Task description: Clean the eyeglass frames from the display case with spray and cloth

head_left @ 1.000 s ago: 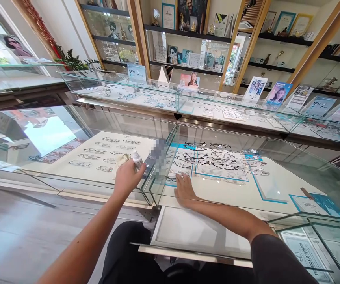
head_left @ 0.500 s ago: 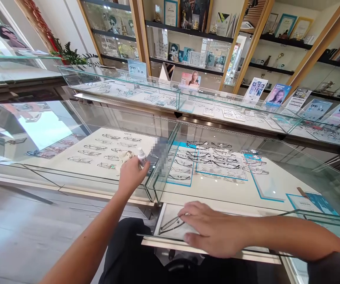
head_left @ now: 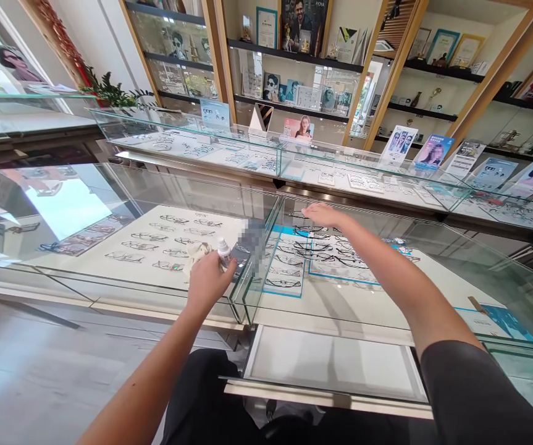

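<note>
My left hand [head_left: 209, 281] is closed around a small white bottle [head_left: 223, 248] above the glass counter. A crumpled cream cloth [head_left: 196, 252] shows beside its fingers; whether it is gripped too is unclear. At the far side of the right-hand case, my right hand [head_left: 324, 214] is pinched on a pair of eyeglasses [head_left: 296, 214], mostly hidden by the fingers. Just nearer to me, rows of eyeglasses [head_left: 283, 283] are laid out by blue-edged cards. An open drawer [head_left: 331, 361] with a pale lining is in front of my lap.
More eyeglasses [head_left: 130, 257] are arranged on the left. A glass-topped display case [head_left: 372, 164] with upright cards runs behind. A glass seam and raised edges [head_left: 247, 303] divide the near counter. Wall shelves [head_left: 294, 59] stand at the back.
My right hand has gone from the drawer to the far side of the counter, and the eyeglasses under it have left the drawer. My left hand has barely moved.
</note>
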A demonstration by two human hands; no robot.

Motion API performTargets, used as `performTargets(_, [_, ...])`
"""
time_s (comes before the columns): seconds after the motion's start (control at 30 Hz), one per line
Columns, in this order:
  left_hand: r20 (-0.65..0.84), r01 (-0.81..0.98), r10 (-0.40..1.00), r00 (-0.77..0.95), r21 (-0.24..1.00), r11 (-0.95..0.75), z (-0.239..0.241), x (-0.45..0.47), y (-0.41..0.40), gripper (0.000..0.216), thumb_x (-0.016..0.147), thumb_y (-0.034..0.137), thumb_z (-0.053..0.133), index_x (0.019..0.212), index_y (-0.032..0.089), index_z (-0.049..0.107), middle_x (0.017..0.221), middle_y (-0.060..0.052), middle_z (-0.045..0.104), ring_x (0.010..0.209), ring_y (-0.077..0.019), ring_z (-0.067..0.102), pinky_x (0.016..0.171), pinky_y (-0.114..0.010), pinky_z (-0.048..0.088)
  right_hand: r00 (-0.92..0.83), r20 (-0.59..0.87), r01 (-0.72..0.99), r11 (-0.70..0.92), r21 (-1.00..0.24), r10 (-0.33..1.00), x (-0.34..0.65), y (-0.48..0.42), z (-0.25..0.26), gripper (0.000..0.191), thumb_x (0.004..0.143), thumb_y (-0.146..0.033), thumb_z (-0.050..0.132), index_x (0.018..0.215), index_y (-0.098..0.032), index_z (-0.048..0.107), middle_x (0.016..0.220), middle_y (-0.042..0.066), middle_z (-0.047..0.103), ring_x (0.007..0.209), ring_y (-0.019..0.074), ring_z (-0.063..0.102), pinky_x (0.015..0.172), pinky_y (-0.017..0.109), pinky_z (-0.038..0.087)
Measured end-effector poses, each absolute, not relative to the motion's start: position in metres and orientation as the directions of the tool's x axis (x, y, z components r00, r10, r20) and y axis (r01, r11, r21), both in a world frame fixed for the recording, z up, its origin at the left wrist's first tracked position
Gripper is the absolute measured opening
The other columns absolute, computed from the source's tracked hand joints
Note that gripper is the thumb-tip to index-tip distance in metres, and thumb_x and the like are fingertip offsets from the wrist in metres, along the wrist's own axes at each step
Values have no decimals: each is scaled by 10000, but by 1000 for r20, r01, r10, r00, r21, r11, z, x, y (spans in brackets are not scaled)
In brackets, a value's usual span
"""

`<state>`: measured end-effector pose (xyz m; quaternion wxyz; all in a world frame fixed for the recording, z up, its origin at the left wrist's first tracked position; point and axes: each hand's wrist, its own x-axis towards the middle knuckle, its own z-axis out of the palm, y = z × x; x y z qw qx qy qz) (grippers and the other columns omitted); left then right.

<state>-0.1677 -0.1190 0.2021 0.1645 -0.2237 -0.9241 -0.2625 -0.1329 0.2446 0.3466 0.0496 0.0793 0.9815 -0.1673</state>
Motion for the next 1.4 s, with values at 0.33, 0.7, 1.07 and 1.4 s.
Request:
performTargets(0.33, [430,480,311,-848,373,794,203,-169,-120,271,983,464,544,829,251,476,902,-100,650,950,-330,637,814,-421,430,-960,-142,274,919,-283,243,-182,274,286,613,1063,-672,499,1383,-183,684,1566,144,613,1532,342,471,1285,598,289])
performTargets(0.7, [440,477,304,-845,361,801,199,-170,-119,256,984,456,563,854,246,497,914,-99,653,968,-331,640,809,-425,422,-976,-47,216,913,-348,213,-158,256,300,578,1123,-531,350,1265,-134,746,1569,198,611,1496,403,433,1193,512,332])
performTargets(1.07, [453,456,274,-849,363,813,200,-167,-116,258,977,464,540,888,223,557,948,-128,676,995,-342,636,857,-437,421,-911,-70,-272,721,-637,-406,16,105,315,170,880,-131,588,740,-213,537,695,-48,592,666,125,532,670,253,352])
performTargets(1.4, [379,365,223,-898,358,860,204,-166,-112,311,966,490,537,960,190,619,1042,-187,702,1101,-396,636,951,-484,461,-827,-241,-385,824,-415,-508,149,100,255,94,1008,-310,637,987,-220,622,984,30,729,873,194,627,754,319,390])
